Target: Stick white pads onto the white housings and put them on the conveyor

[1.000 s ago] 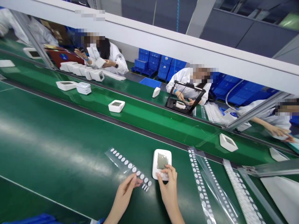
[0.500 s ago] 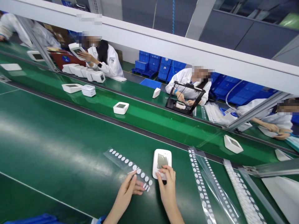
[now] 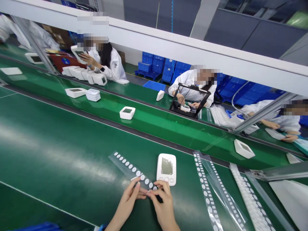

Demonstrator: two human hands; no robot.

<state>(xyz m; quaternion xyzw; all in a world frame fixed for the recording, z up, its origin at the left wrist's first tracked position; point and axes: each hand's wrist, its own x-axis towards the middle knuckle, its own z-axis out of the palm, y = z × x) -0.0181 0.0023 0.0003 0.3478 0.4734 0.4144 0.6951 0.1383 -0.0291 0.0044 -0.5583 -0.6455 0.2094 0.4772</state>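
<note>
My left hand point(image 3: 131, 196) is closed on a clear sticker strip point(image 3: 122, 166) that carries a row of white round stickers. The strip slants from upper left down to my fingers. At its lower right end my right hand point(image 3: 163, 199) pinches, thumb and forefinger together at the strip's edge; its fingers cover the small stickers there. Just beyond my right hand a white device with a grey screen point(image 3: 166, 166) lies face up on the green table, its outlined buttons showing near the hand.
More sticker strips point(image 3: 204, 183) lie to the right, beside a thick stack of them point(image 3: 250, 199). Behind a dark rail runs a green conveyor point(image 3: 156, 123) bearing white devices point(image 3: 127, 113). Across it, co-workers in white coats point(image 3: 190, 81) handle devices near a black frame stand point(image 3: 187, 114).
My right hand has left the white device and moved left and down to the end of the sticker strip. My left hand keeps the strip. Devices on the conveyor have shifted right.
</note>
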